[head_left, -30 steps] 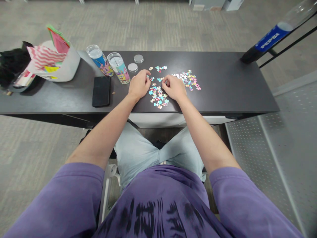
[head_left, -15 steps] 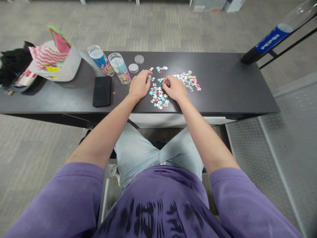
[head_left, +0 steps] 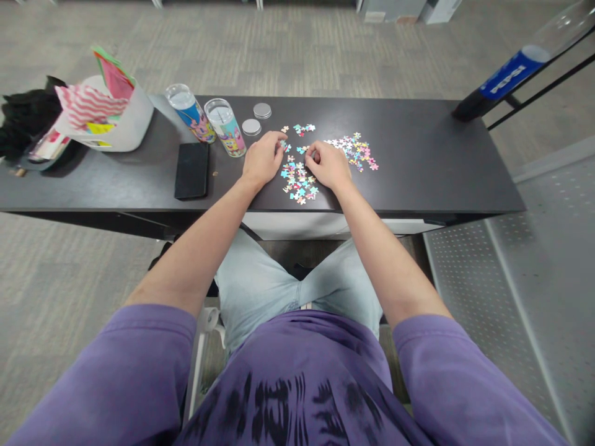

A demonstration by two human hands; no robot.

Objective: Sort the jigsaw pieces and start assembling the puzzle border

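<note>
Small colourful puzzle pieces [head_left: 300, 181] lie loose on the dark desk [head_left: 418, 148] between my hands, in a spread near the front edge. A second group of pieces [head_left: 357, 150] is to the right, partly behind my right hand [head_left: 328, 164]. That hand rests with fingers curled together; whatever is at its fingertips is too small to make out. My left hand [head_left: 263, 158] lies on the desk with its fingertips at a few pieces [head_left: 285, 146]. Further back sits a short row of pieces [head_left: 304, 129].
Left of my hands stand two clear cups [head_left: 225, 127] with cartoon prints, two round metal lids [head_left: 251, 127] and a black box [head_left: 191, 171]. A white bin [head_left: 134, 121] is at the far left. A Pepsi-labelled cylinder [head_left: 509, 77] leans at the right end.
</note>
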